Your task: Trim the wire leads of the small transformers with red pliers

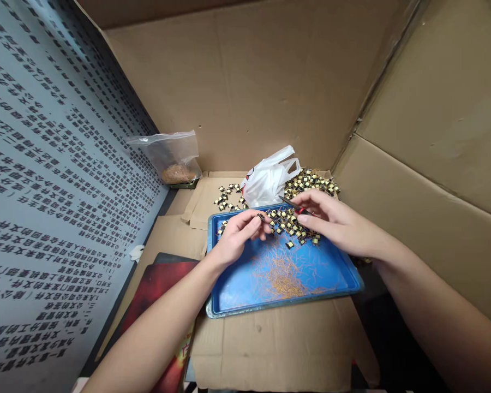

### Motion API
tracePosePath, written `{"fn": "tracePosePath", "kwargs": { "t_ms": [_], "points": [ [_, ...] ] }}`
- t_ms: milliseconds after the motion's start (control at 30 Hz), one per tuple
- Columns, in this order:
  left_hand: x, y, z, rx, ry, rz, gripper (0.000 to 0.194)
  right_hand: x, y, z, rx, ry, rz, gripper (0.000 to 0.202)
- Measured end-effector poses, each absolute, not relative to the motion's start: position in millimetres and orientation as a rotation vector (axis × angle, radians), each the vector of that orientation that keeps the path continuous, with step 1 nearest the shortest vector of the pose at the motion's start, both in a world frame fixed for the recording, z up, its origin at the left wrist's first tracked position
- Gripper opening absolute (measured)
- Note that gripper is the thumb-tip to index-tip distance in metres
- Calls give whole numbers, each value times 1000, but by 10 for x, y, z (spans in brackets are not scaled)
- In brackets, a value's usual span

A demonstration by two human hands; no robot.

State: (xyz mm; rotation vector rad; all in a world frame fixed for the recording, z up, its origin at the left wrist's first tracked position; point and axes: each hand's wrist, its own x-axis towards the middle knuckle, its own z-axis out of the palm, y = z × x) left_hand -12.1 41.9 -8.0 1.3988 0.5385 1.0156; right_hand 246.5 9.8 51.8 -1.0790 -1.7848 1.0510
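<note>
My left hand is closed, pinching one small transformer with a black and yellow body between thumb and fingers, above the left part of a blue tray. My right hand grips a pair of snips with slim dark blades and some red at the handle. Their tips point left, a little above and to the right of the left hand's fingers. Beneath both hands, several loose transformers lie along the tray's far side. Thin copper-coloured wire clippings cover the middle of the tray.
Behind the tray sits a white plastic bag, with more transformers heaped to its right. A clear bag of clippings stands at the back left. Cardboard walls enclose the area. A red folder lies left of the tray.
</note>
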Motion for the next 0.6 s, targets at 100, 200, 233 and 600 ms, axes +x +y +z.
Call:
{"fn": "tracePosePath", "kwargs": {
  "t_ms": [100,200,233,600],
  "points": [
    [-108,412,-88,1424,535,1023,31,2500,-81,351,-1072,-1557,1068,30],
    [-84,386,-79,1443,520,1007,30,2462,-148,64,-1009,-1233,1079,28],
    [-75,376,-74,1451,514,995,31,2433,-141,-25,-976,-1153,1067,29],
    [-90,393,-95,1478,521,1004,30,2305,555,52,-711,-1147,1021,29]
  ]
}}
